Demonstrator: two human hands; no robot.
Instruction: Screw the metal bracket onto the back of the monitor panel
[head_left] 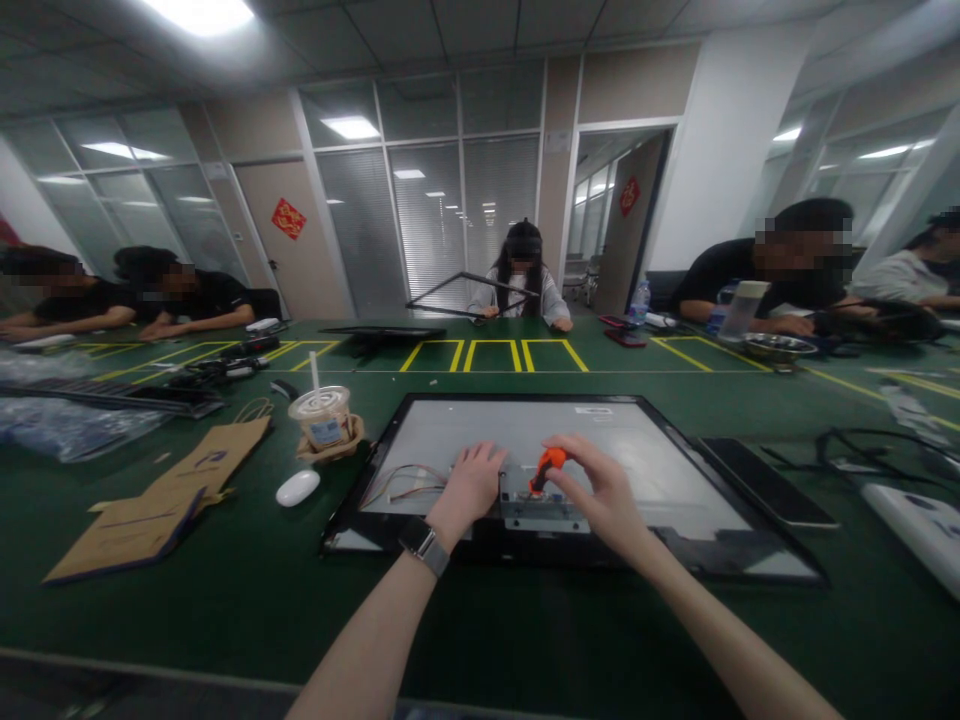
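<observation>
Display panel [660, 450] lay face down on the green counter [525, 620], mid-width, towards the near edge. Right grip [600, 490] was closed around an orange-handled screwdriver [549, 462], fingers and thumb pinching the handle, tip pointing down onto the small metal board [544, 508] at the panel's near side. Left grip [474, 480] held nothing: it was open, fingers bent, resting on the panel back just left of that board. Wristwatch [424, 545] on the left wrist. Thin coloured wires [405, 480] ran across the panel's back, left of the left grip. Off the panel's left edge: a white mouse [298, 487], a lidded drink cup [324, 415] with a straw, and a flattened brown paper bag [161, 500]. A dark flat slab [765, 480] lay just off the panel's right edge; couldn't tell what it was. At the far edge a person [523, 280] held a black frame [472, 290].
</observation>
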